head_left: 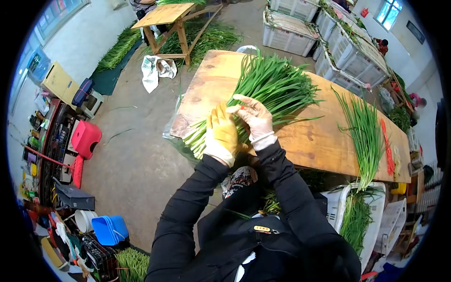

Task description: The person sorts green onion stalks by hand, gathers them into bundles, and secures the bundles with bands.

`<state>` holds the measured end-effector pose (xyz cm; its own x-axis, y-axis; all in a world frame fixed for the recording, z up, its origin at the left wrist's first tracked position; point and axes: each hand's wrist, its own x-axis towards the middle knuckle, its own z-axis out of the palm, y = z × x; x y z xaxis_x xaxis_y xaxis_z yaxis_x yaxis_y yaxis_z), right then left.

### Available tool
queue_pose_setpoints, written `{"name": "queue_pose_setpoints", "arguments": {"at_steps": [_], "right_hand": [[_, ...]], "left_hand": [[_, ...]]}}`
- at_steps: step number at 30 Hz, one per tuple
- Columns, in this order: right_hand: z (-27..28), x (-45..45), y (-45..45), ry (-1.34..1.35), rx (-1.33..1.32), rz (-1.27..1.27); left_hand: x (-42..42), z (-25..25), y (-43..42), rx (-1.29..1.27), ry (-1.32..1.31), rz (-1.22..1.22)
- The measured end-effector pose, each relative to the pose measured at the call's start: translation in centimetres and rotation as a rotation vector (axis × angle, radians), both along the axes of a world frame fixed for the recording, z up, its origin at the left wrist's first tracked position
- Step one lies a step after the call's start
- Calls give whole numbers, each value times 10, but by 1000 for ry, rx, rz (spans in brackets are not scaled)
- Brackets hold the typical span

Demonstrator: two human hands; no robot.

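Observation:
A large bunch of garlic chives [277,87] lies on the wooden table, leaves pointing away and pale stem ends [195,139] at the near left edge. My left hand [221,131], in a yellowish glove, rests flat over the stems with its fingers stretched out. Just right of it, my right hand [256,120] in a white glove is above the bunch, thumb and fingers pinched together. A small bit of red tie [242,107] shows at those fingertips; the rest of it is hidden.
Farther right on the tabletop [300,143] lie a smaller bunch of chives [364,136] and red ties [388,150]. A white crate [371,221] holding chives stands below. Stacked crates [289,35] are behind, a second wooden table [164,15] back left, a red stool [86,138] left.

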<state>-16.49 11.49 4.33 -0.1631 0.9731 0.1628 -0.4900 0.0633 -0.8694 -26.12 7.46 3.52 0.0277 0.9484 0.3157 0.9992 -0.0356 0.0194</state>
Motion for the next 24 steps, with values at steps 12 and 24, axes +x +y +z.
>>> {"name": "queue_pose_setpoints", "arguments": {"at_steps": [12,24], "right_hand": [[5,7,-16,119,33,19],[10,27,-23,192,-3,144]], "left_hand": [[-22,15,17,236,-935,-542],[-23,21,11,26,-948,-566]]}}
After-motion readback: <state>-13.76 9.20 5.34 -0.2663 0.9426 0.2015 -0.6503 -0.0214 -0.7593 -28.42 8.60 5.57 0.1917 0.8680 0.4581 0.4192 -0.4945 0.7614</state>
